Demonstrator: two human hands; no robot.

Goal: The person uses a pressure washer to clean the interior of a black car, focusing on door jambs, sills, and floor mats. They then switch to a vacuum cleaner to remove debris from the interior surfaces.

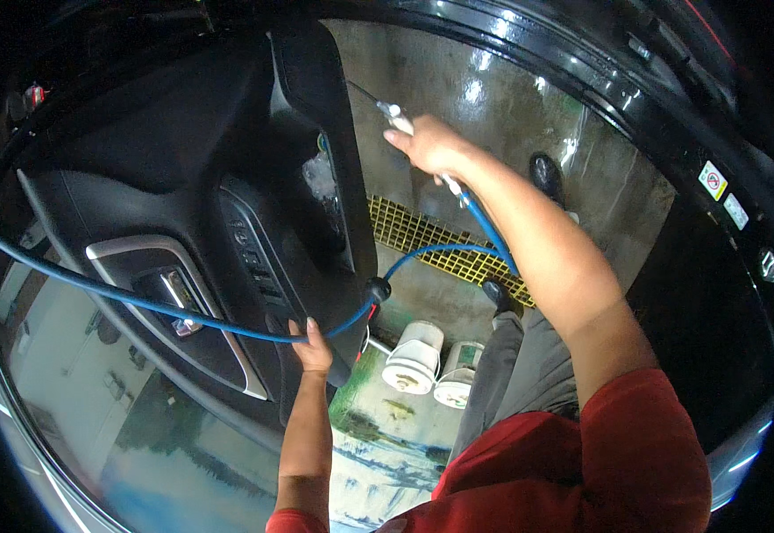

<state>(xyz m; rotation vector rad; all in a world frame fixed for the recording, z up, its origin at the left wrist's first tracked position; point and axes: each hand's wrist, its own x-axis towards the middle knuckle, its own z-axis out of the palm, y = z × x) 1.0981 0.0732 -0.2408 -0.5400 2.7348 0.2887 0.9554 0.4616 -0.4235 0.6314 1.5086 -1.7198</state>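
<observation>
In my right hand [435, 145] is an air blow gun [395, 113]. Its thin nozzle points up and left, close to the edge of an open black car door [180, 146]. A blue hose [490, 223] leaves the gun's lower end, loops under my forearm and runs left across the door panel. My left hand [312, 352] grips this hose near the door's lower edge, thumb raised beside it. On the hose, between both hands, sits a black ball-shaped stopper [378, 289]. The door pocket [323, 200] holds something in clear plastic. A chrome inner handle [177, 293] lies behind the hose.
Window switches [247, 243] line the armrest. A yellow floor grating [440, 246] crosses the wet concrete floor [467, 140] beside my dark shoes [495, 293]. Two white buckets [413, 350] stand by my legs. The car's black door sill [560, 73] curves along the top and right.
</observation>
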